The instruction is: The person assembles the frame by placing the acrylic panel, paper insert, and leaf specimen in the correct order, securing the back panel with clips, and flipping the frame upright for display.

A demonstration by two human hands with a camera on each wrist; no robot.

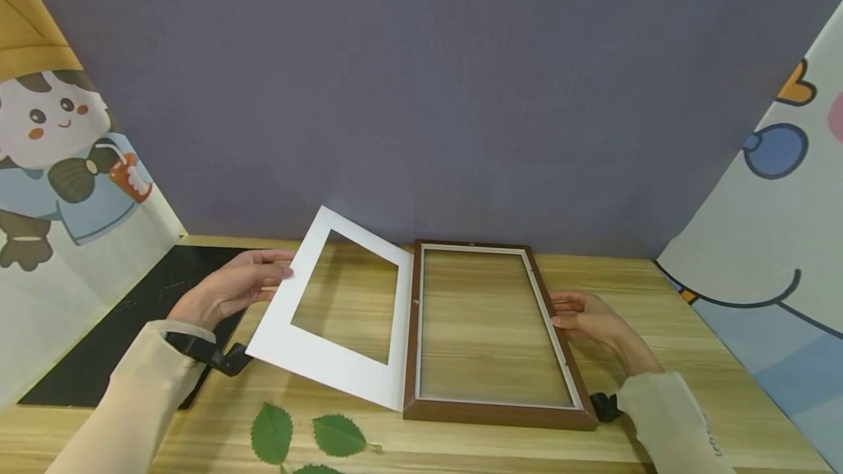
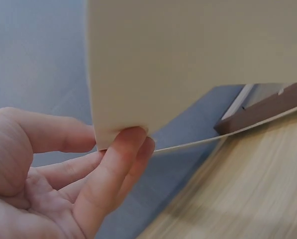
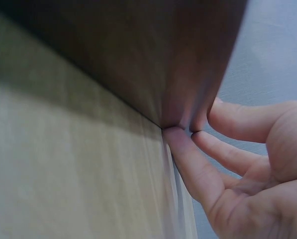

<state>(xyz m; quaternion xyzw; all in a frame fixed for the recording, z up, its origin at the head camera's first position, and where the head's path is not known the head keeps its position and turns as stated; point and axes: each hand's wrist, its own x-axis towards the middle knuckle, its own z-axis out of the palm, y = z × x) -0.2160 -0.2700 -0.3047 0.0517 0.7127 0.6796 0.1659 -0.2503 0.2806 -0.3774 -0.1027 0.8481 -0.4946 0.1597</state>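
Note:
A white mat board [image 1: 329, 361] with a rectangular window is tilted up at its left side, its right edge along the left rail of a brown picture frame [image 1: 500, 414]. My left hand [image 1: 230, 291] pinches the mat's left edge; in the left wrist view, the fingertips [image 2: 131, 139] press its underside. The frame lies on the wooden table, with a pale inner lip and the wood grain visible through its opening. At its right rail, my right hand [image 1: 596, 322] grips the edge, thumb on top and fingers along the outer side. The right wrist view shows fingertips [image 3: 175, 135] at the rail's lower edge.
A black backing panel [image 1: 85, 357] lies at the left, partly behind the left arm. Several green leaves [image 1: 271, 434] rest at the table's front. A grey partition [image 1: 421, 93] rises behind the frame, and cartoon-printed panels [image 1: 39, 167] stand on both sides.

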